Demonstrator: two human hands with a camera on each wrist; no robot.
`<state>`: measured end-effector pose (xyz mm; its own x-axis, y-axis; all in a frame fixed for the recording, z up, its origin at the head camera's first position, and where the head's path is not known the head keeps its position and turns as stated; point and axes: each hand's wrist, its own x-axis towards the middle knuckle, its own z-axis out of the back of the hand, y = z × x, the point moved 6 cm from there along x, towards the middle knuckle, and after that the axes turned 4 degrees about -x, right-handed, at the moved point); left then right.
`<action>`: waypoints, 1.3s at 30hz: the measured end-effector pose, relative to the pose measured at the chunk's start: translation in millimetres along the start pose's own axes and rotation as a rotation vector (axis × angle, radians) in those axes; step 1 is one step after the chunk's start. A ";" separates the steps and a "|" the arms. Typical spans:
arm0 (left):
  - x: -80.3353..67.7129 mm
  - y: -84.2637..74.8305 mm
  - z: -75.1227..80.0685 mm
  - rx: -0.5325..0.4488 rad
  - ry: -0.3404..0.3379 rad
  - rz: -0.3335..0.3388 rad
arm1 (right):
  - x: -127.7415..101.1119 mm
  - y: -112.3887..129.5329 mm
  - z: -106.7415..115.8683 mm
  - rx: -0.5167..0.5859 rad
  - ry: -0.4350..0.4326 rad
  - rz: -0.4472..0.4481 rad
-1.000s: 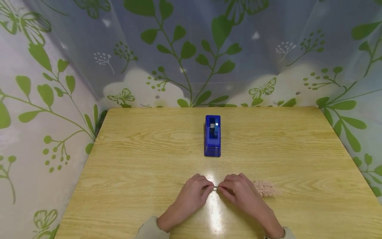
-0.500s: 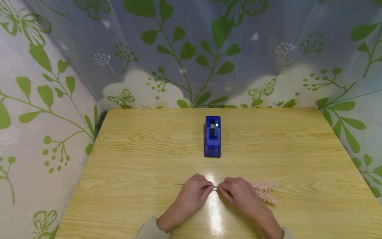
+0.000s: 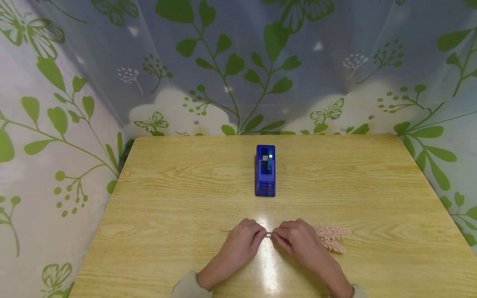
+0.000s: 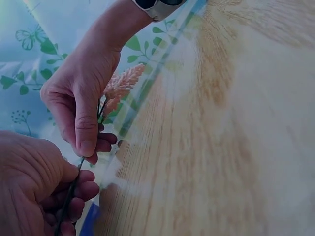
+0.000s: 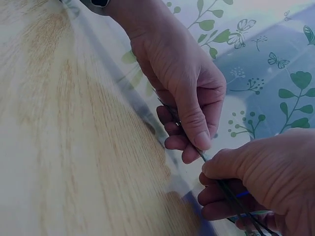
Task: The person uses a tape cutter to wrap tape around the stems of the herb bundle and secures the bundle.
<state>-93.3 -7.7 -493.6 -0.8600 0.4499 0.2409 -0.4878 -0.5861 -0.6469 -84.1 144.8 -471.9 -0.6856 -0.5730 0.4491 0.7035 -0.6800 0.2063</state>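
My left hand (image 3: 240,244) and right hand (image 3: 299,244) stand close together over the front of the wooden table. Between thumb and fingers, both pinch the thin dark stem (image 3: 269,233) of an artificial flower. Its pale pink, fluffy heads (image 3: 333,237) stick out past the right hand and are partly hidden behind it. The thin end of the stem reaches out left of the left hand. In the right wrist view, several thin green stems (image 5: 231,194) run together under the right hand's fingers. The left wrist view shows the stem (image 4: 69,199) lying along the left hand's curled fingers.
A blue tape dispenser (image 3: 265,182) stands on the wooden table (image 3: 179,178), ahead of the hands and near the middle. A curtain (image 3: 238,107) with green leaves and butterflies hangs behind the table and along both sides.
Behind the right hand, the pink heads have turned and fanned apart, one now lower toward the front. Both hands have stayed nearly in place, with their grip on the stem.
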 end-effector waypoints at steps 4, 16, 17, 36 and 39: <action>0.1 2.0 -0.5 -0.015 -0.008 -0.001 | 0.0 0.9 -2.6 0.063 0.028 -0.032; -1.5 -0.1 2.4 -0.015 -0.080 -0.009 | -1.0 1.9 -9.0 0.051 0.108 -0.130; -1.8 -0.2 2.8 -0.016 -0.084 -0.010 | -0.8 2.4 -8.8 0.039 0.093 -0.112; -1.4 1.5 5.0 -0.023 -0.105 0.016 | 1.0 6.7 -6.1 -0.088 -0.080 0.007; -1.4 1.9 4.9 -0.032 -0.121 0.006 | 1.4 6.6 -5.4 -0.101 -0.095 0.011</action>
<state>-93.8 -12.8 -491.6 -0.8754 0.3610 0.3215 -0.4796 -0.5657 -0.6708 -81.5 137.1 -474.6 -0.6541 -0.5378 0.5318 0.6850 -0.7194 0.1150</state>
